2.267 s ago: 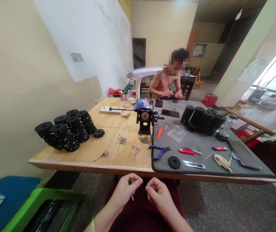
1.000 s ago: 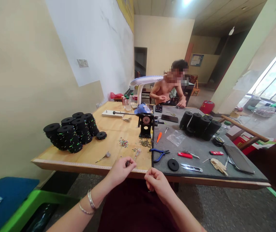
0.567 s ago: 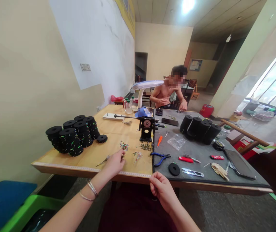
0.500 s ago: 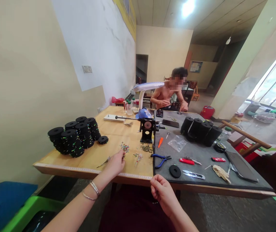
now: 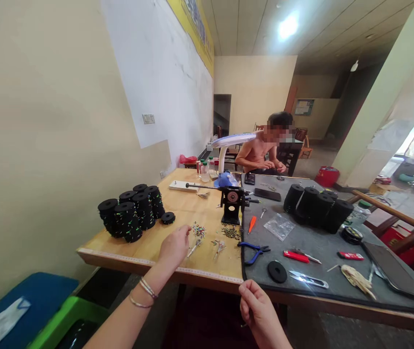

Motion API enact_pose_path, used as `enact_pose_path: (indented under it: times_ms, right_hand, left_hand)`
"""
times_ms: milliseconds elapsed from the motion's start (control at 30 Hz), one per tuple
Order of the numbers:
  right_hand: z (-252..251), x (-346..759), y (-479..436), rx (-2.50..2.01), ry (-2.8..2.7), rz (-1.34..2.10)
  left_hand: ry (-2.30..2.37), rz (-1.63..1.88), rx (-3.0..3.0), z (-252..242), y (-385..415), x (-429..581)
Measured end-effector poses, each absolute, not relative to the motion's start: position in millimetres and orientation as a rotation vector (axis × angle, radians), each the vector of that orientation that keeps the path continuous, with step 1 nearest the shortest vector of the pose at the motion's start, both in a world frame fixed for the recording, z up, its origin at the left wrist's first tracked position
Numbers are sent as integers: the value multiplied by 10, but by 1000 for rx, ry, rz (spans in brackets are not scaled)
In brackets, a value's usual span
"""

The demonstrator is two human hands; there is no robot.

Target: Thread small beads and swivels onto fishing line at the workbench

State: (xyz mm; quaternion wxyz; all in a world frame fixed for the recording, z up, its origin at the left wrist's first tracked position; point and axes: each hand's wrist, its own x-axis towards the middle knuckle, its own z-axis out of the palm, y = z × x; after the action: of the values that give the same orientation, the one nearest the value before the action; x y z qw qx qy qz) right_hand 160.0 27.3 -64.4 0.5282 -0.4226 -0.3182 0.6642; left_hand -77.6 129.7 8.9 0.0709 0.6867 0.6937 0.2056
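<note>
My left hand (image 5: pixel 174 246) reaches over the front edge of the wooden table (image 5: pixel 177 208), its fingers curled. Its fingertips are beside a small silvery wire bunch (image 5: pixel 194 246), and I cannot tell whether they grip it. A heap of coloured beads (image 5: pixel 198 229) lies just beyond. My right hand (image 5: pixel 261 312) hangs below the table edge, its fingers pinched together on something too small to make out. A black hand winder (image 5: pixel 232 204) stands mid-table.
Stacks of black spools (image 5: pixel 130 213) stand at the left, and more spools (image 5: pixel 317 206) lie on the grey mat (image 5: pixel 323 242). Blue pliers (image 5: pixel 253 249), a black disc (image 5: pixel 277 271), snips (image 5: pixel 308 279) and a phone (image 5: pixel 391 269) lie there too. A person (image 5: pixel 265 152) sits at the far end by a lamp (image 5: pixel 230 141).
My left hand rose from my lap to the table by the beads, then drew back leftward. My right hand stayed low. My view swung up and left.
</note>
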Motion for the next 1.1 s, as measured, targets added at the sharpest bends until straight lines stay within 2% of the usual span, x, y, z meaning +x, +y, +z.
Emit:
enact_pose_path:
  times_ms: [167, 433, 667, 833, 933, 1100]
  right_hand:
    - [-680, 1584, 247, -1013, -723, 1603]
    - [-827, 1567, 261, -1001, -714, 1649]
    - [-825, 1557, 219, -1025, -759, 1656]
    - [-790, 1460, 157, -1029, -815, 1656]
    - [-775, 1387, 124, -1045, -869, 1654]
    - [-776, 1364, 93, -1128, -911, 1662]
  left_hand:
    - [2161, 603, 1991, 101, 1241, -1073]
    - [2147, 647, 1950, -154, 1174, -1127]
    - [2066, 884, 1735, -265, 1214, -1238]
    - [1693, 993, 1570, -316, 746, -912]
    - [1108, 953, 1005, -443, 356, -520]
    - [884, 901, 641, -636, 54, -91]
